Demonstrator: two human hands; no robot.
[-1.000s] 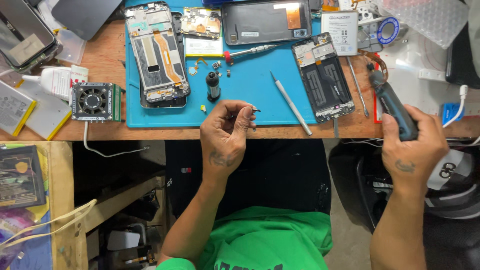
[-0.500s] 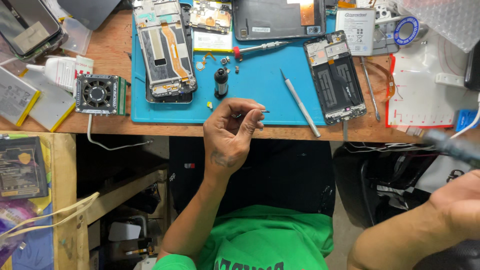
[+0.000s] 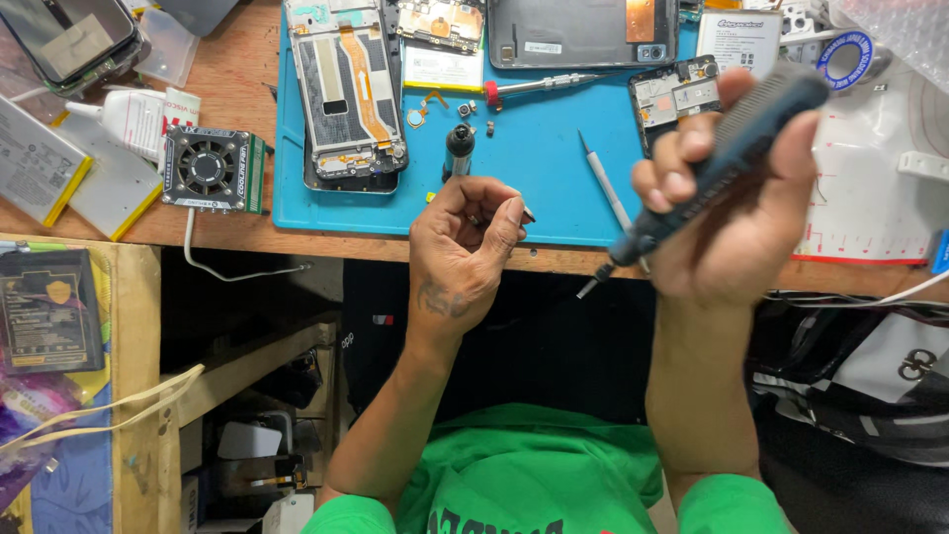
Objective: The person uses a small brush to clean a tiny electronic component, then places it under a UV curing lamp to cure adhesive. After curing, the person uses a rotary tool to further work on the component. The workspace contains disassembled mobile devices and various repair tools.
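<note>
My left hand point(image 3: 463, 245) hovers at the front edge of the blue work mat point(image 3: 554, 188), fingers curled around a tiny dark part pinched at the fingertips. My right hand point(image 3: 730, 203) is raised in front of the mat's right side and grips a dark blue electric screwdriver point(image 3: 722, 163), its tip pointing down-left toward my left hand. An opened phone frame point(image 3: 346, 94) lies on the mat's left, a second opened phone point(image 3: 677, 94) sits partly hidden behind my right hand. A small black cylinder point(image 3: 458, 150) stands on the mat near several loose screws point(image 3: 474, 114).
A red-handled screwdriver point(image 3: 539, 87) and a thin metal pick point(image 3: 603, 183) lie on the mat. A small fan unit point(image 3: 210, 168) with a cable, flat battery packs point(image 3: 59, 173), a glue bottle point(image 3: 129, 114) and another phone point(image 3: 69, 40) sit left on the wooden bench point(image 3: 217, 232).
My right hand came back from the lower right and lifted the electric screwdriver up in front of the mat, next to my left hand. The left hand stayed almost still.
</note>
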